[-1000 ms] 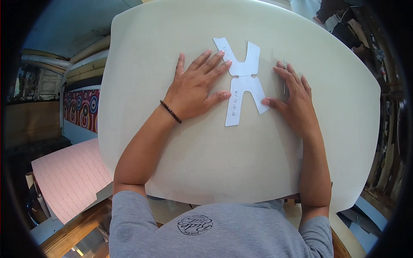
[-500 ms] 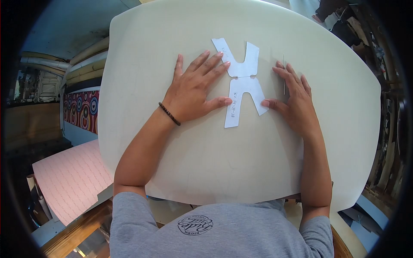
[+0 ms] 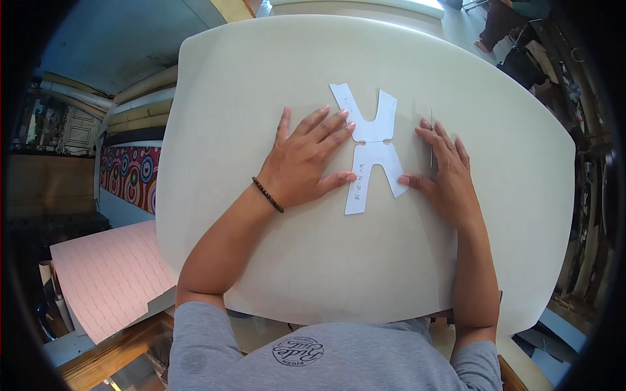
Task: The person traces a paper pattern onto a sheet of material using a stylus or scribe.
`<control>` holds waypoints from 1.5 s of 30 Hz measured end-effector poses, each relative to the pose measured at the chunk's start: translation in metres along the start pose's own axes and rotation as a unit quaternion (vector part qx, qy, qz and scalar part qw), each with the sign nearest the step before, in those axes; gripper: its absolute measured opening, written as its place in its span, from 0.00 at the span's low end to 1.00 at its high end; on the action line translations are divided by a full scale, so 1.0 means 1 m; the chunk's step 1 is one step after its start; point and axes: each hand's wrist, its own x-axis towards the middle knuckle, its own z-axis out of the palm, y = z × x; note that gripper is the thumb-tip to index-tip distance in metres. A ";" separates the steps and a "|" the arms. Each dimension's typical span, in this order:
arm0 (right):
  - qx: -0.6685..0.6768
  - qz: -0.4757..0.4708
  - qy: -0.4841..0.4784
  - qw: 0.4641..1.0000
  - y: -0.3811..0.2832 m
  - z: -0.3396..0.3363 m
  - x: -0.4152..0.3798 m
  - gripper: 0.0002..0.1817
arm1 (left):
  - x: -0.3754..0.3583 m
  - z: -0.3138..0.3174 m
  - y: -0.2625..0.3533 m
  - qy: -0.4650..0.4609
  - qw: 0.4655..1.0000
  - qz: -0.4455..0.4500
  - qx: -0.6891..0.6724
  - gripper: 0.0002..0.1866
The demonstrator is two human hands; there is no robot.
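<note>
Two white cut-out pieces with handwriting lie on the pale sheet, the upper piece (image 3: 376, 124) and the lower piece (image 3: 365, 176) meeting edge to edge at their narrow middles. My left hand (image 3: 303, 156) lies spread at their left, fingertips on the upper piece and thumb on the lower one. At the right, my right hand (image 3: 450, 179) rests its thumb on the lower piece's right leg. A thin metal rod (image 3: 431, 156) sits by its fingers, held between them or under them; which one I cannot tell.
The large pale sheet (image 3: 313, 274) covers the work surface. Pink printed paper (image 3: 111, 274) lies at the lower left, with rolled material (image 3: 140, 107) above it. Part of another person (image 3: 499, 23) shows at the top right. Long strips stand along the right side.
The camera view has shifted, so the sheet, pieces and hands appear slightly lower. Both hands keep the same places on the pieces.
</note>
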 end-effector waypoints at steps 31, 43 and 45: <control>0.028 -0.019 0.021 0.999 0.013 0.003 0.001 0.51 | 0.002 -0.003 0.001 -0.024 1.000 -0.015 0.004 0.52; 0.305 -0.039 0.299 0.903 0.012 -0.046 0.002 0.16 | 0.004 0.000 -0.001 -0.005 1.000 -0.004 0.008 0.49; 0.326 -0.110 0.312 0.886 -0.001 -0.050 -0.007 0.15 | 0.003 0.000 0.001 0.005 1.000 -0.008 0.001 0.46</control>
